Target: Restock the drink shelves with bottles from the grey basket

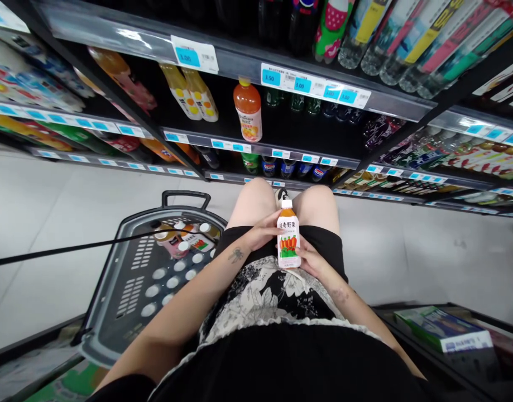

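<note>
I am squatting in front of a drinks shelf. An upright juice bottle (288, 237) with a white cap and a carrot label rests on my lap between my knees. My left hand (262, 231) is wrapped round its left side. From the right, my right hand (310, 261) grips its lower part. On the middle shelf stands a single orange juice bottle (248, 110) straight ahead of me.
A grey shopping basket (126, 290) with a black handle sits on the floor to my left, holding several white-capped bottles (178, 262). Black shelves with price tags (315, 86) fill the view ahead. A boxed product (442, 329) lies on a low shelf at my right.
</note>
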{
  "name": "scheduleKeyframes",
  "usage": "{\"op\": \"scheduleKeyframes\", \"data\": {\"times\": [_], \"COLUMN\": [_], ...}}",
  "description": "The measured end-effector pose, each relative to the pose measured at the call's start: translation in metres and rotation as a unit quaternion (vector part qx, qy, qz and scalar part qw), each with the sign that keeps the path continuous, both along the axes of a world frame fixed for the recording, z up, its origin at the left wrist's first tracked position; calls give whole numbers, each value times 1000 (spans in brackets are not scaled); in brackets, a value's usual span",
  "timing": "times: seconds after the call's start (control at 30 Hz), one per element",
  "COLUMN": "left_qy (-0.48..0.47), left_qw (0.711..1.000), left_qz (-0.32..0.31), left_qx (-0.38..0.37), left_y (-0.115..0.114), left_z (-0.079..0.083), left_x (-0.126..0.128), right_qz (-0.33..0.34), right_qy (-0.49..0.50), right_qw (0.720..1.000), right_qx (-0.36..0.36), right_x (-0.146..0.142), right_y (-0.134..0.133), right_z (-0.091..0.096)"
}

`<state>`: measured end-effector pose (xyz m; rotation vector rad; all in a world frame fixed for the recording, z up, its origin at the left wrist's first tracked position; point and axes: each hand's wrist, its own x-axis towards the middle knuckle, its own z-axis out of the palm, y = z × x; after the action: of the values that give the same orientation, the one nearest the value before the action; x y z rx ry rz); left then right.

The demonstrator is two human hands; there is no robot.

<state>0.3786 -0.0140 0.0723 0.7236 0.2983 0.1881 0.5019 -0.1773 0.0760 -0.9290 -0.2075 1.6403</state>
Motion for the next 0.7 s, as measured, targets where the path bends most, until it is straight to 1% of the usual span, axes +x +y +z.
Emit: {"op": "scheduleKeyframes", "data": {"times": [0.2, 0.5, 0.7], "left_qy": [3, -2, -7], "left_qw": [1000, 1000, 1000], "left_qz": [-16, -22, -22], "left_qx": [11, 3, 3], "left_y": [-3, -4, -5], "left_z": [6, 12, 16], "left_x": [3, -1, -3], "right_qz": [11, 13, 27], "right_qy": [-3, 11, -13], "right_qw": [1000, 1000, 999], "right_qx": [6, -16, -13], "right_x": [3, 1, 0], "right_y": [-5, -2, -1], "right_z": [4, 14, 16]}}
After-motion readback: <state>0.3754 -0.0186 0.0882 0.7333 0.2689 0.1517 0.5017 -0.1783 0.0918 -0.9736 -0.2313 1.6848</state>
